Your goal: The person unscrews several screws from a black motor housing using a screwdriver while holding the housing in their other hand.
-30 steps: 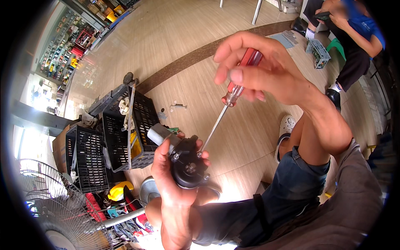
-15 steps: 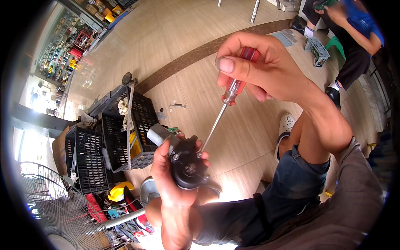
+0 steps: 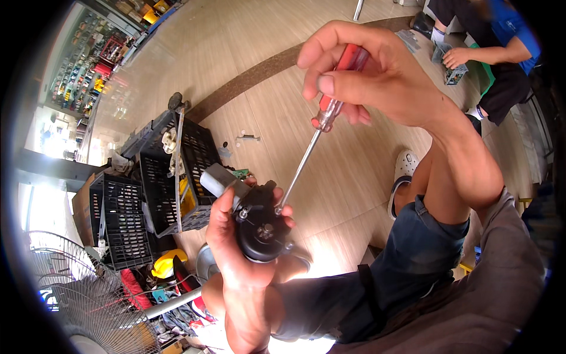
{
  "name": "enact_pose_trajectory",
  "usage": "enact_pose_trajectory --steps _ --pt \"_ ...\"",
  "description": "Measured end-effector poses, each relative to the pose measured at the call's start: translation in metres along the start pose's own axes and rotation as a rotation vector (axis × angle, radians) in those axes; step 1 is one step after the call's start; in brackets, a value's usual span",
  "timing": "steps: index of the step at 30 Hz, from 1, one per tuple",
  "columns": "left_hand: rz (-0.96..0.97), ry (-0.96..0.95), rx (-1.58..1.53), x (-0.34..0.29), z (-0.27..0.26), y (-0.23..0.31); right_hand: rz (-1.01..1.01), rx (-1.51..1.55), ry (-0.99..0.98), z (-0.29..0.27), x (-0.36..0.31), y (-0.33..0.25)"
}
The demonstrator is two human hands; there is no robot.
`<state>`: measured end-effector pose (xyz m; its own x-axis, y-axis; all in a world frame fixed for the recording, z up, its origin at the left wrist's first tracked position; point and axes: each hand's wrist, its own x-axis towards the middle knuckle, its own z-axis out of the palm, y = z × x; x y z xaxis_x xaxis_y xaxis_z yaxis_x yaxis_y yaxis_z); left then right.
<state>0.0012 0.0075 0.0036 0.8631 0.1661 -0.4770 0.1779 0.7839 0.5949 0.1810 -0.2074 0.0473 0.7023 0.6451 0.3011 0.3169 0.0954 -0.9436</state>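
Observation:
My left hand point(image 3: 236, 253) grips a geared motor point(image 3: 254, 236) with a round black housing and a silvery cylinder sticking out at its upper left. Several screws show around the housing's face. A screwdriver point(image 3: 331, 109) with a red and clear handle is held in my right hand point(image 3: 386, 82), thumb and fingers around the handle. Its metal shaft slants down to the left, and the tip meets a screw at the right edge of the housing, close to my left fingertips.
Black plastic crates point(image 3: 203, 156) stand on the floor at left, with a wire fan guard point(image 3: 88, 289) nearer me. Small metal parts point(image 3: 249, 137) lie on the tiles beyond. At upper right, a seated co-worker's hand point(image 3: 456, 57) is on a grey metal-framed unit point(image 3: 457, 75).
The motor and screwdriver sit slightly higher and farther left in view. My right fingers have loosened and shifted around the handle. The co-worker's hand has come down to the grey unit.

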Motion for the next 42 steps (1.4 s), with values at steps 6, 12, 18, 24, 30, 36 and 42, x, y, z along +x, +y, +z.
enact_pose_trajectory --steps 6,12,18,24,30,36,42 --pt "0.017 0.010 0.005 0.000 0.003 0.001 0.008 0.007 -0.011 -0.002 0.002 0.003" --pt "0.024 0.028 -0.012 -0.001 0.002 0.002 -0.101 0.003 -0.064 -0.004 0.001 0.004" --pt "0.008 0.020 -0.024 0.000 0.000 0.004 -0.018 -0.045 -0.080 -0.005 -0.002 -0.003" --pt "0.004 -0.002 -0.041 0.000 -0.002 0.003 0.081 -0.173 -0.046 -0.003 0.001 -0.007" --pt "-0.005 -0.012 -0.039 -0.001 -0.002 0.004 -0.133 -0.007 0.003 0.000 0.005 0.020" --pt "-0.002 -0.027 -0.037 0.000 -0.001 0.004 -0.111 0.206 -0.112 -0.001 0.001 0.010" --pt "0.010 -0.011 -0.021 -0.002 -0.002 0.004 0.001 -0.040 -0.051 0.002 0.004 0.006"
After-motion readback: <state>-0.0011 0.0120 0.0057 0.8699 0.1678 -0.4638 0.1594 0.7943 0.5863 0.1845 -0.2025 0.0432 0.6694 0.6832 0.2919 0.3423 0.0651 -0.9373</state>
